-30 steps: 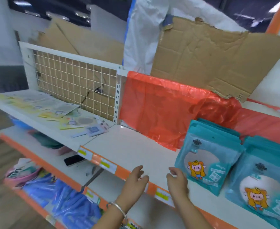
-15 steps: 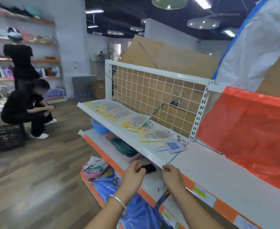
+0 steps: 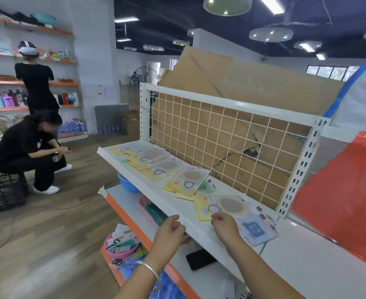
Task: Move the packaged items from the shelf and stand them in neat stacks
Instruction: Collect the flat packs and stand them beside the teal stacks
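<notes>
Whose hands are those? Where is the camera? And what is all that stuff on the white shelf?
There is no machine here. The camera sits on a person's head and looks down, so you see that person's own hands. The left hand is beside the shelf edge and holds nothing. The right hand reaches the nearest packet; I can't tell if it pinches it. More packets lie flat along the shelf.

**Bare arms, one silver bangle**

Both forearms (image 3: 264, 270) are bare as far as the lower edge shows them. A plain silver bangle (image 3: 149, 269) circles the left wrist (image 3: 158, 255): a thin, smooth, shiny band, loose behind the left grip (image 3: 170, 230). The right grip (image 3: 225, 226) is bare too.
</notes>
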Action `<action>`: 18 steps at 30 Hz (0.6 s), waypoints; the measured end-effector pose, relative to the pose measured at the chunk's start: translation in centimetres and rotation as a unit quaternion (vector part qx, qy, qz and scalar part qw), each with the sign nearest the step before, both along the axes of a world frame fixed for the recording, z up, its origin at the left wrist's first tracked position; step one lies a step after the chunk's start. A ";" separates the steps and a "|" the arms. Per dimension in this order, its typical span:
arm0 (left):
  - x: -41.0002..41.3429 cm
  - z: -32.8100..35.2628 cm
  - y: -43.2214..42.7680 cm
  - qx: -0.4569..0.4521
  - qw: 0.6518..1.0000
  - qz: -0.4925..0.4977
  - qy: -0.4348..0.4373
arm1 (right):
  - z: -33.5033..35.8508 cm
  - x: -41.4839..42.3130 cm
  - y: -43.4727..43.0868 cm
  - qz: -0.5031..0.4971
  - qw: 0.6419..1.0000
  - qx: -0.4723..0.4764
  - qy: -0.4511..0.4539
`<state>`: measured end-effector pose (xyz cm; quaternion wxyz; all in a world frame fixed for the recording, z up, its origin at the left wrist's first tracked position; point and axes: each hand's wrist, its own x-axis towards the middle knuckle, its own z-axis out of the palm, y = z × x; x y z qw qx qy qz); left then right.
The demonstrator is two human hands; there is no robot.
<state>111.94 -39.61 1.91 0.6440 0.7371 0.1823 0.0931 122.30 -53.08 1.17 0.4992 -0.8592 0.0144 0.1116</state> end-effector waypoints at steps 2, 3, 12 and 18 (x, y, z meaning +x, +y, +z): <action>2.6 0.3 1.6 0.010 1.000 0.011 0.008 | 0.4 2.7 1.3 0.001 1.000 0.016 -0.004; 3.9 0.6 2.3 0.019 1.000 0.017 0.010 | 0.6 4.0 1.9 0.008 1.000 0.024 -0.005; 13.9 1.3 8.5 0.039 0.999 0.017 0.029 | 1.3 13.1 6.5 -0.022 0.998 0.046 0.041; 21.2 1.5 12.3 0.042 0.998 -0.016 0.053 | 1.3 18.4 8.8 -0.011 0.996 -0.033 0.086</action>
